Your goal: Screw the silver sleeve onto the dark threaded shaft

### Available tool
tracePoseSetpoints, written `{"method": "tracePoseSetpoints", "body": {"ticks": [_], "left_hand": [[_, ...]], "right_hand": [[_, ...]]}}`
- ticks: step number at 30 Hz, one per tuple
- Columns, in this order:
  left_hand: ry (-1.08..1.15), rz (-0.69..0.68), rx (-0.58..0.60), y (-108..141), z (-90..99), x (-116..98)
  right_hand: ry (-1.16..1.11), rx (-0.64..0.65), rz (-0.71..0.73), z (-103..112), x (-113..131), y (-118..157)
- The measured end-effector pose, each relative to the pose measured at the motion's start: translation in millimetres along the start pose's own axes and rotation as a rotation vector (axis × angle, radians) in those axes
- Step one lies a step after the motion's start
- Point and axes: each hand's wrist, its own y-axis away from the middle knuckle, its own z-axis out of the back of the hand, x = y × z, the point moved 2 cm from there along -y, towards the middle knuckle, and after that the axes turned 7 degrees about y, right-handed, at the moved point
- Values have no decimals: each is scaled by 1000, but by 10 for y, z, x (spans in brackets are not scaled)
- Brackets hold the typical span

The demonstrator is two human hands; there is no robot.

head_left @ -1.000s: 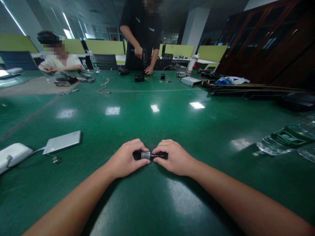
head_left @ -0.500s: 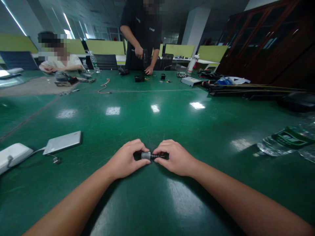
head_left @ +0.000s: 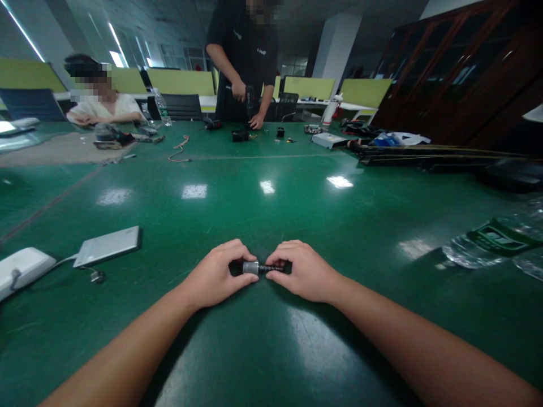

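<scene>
Between thumb and fingers, my left hand (head_left: 220, 274) grips a short grey metal cylinder (head_left: 250, 268) that lies level. A thin dark ribbed rod (head_left: 268, 268), like a small screw or spring-wound shaft, sticks out of the cylinder's right end. My right hand (head_left: 303, 271) is closed in a pinch on this rod, its thumb below and fingers above. Part of the rod is hidden by the right fingertips. Both hands are low over the green table (head_left: 237, 215), near its front.
At left lie a silver flat box (head_left: 108, 246) with a cable and a white device (head_left: 21, 271). Water bottles (head_left: 492, 243) lie at right. Across the table, a standing person (head_left: 241, 62) holds a power drill (head_left: 250, 99); another person (head_left: 106, 107) sits at far left.
My right fingertips have shifted slightly to the right along the rod, so a little more of it shows. My left hand stays almost in place on the cylinder.
</scene>
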Motion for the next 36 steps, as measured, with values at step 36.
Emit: {"method": "tracePoseSetpoints", "body": {"ticks": [36], "left_hand": [[-36,48,-68,12,38,-26]], "right_hand": [[-108,98,-207,189,-210,-6]]}}
